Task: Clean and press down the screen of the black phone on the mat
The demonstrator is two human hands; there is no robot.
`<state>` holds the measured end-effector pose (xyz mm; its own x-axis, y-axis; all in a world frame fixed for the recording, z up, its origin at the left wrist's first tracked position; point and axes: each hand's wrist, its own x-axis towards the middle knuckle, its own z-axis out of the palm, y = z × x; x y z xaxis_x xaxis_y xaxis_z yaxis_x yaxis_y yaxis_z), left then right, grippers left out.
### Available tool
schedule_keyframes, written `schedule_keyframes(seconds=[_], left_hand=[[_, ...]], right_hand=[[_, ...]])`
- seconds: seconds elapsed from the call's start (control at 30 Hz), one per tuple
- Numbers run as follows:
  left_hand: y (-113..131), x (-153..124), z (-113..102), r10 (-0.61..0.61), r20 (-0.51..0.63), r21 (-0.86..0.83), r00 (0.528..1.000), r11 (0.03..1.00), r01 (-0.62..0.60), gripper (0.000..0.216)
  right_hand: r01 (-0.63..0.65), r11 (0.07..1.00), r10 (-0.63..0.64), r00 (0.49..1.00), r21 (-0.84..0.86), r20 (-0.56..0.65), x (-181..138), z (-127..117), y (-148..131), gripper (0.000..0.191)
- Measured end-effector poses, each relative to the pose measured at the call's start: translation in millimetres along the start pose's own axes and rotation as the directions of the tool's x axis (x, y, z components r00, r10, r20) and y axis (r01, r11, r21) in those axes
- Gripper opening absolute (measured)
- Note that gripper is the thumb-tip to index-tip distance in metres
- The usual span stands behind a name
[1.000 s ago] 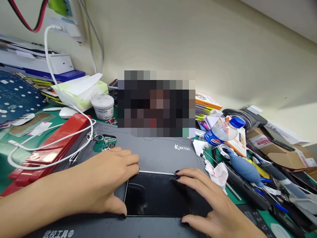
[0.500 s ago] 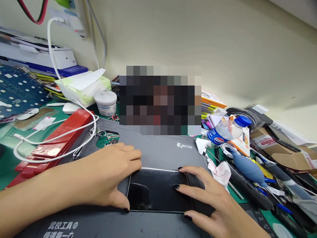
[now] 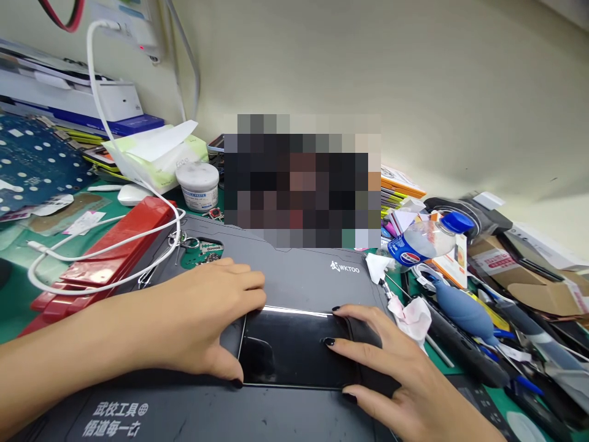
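Note:
A black smartphone (image 3: 294, 353) lies face up on the grey work mat (image 3: 294, 279), its glossy dark screen reflecting light along the far edge. My left hand (image 3: 221, 319) grips its left end, thumb at the near edge and fingers curled over the far edge. At the other end, my right hand (image 3: 391, 362) spans the phone with fingers spread. Its thumb is at the near edge, one fingertip rests on the screen and another touches the far edge. The phone's corners are partly hidden under both hands.
Left of the mat lie a red case (image 3: 105, 258) and a looped white cable (image 3: 34, 270). Behind are a paste jar (image 3: 197, 187) and a tissue pack (image 3: 161, 153). To the right are a bottle (image 3: 427, 239), a blue air blower (image 3: 464, 309) and several tools. A blurred patch hides the back middle.
The view has tilted slightly, so the surroundings sit a little differently in frame. Both hands keep the same hold on the phone, which stays in place on the mat.

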<state>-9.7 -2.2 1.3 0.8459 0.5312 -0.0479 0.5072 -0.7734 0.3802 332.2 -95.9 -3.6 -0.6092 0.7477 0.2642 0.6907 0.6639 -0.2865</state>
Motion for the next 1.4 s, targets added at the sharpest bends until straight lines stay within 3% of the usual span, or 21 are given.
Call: schedule_keyframes(seconds=[0.33,0.73,1.2,1.4], left_hand=[[-0.2,2.6,-0.3,-0.06,0.069,-0.013,0.996,0.998,0.061,0.052],[-4.9,-0.7,6.3,0.003,-0.007,-0.001,1.0,1.0,-0.003,0.054],[-2.4,0.1,2.7,0.02,-0.019,0.038,1.0,0.999,-0.02,0.058],[-0.5,0.3,-2.6,-0.011,0.031,0.056,0.999,0.998,0.01,0.057]], right_hand=[[-0.001,1.0,0.001,1.0,0.005,0.005,-1.1,1.0,-0.7,0.035],[-0.012,1.0,0.011,1.0,0.026,0.017,-1.7,1.0,-0.1,0.037],[0.007,1.0,-0.007,1.0,-0.008,-0.011,-1.5,0.9,0.1,0.035],[0.002,1.0,-0.002,1.0,0.009,-0.004,-1.1,2.4,2.5,0.032]])
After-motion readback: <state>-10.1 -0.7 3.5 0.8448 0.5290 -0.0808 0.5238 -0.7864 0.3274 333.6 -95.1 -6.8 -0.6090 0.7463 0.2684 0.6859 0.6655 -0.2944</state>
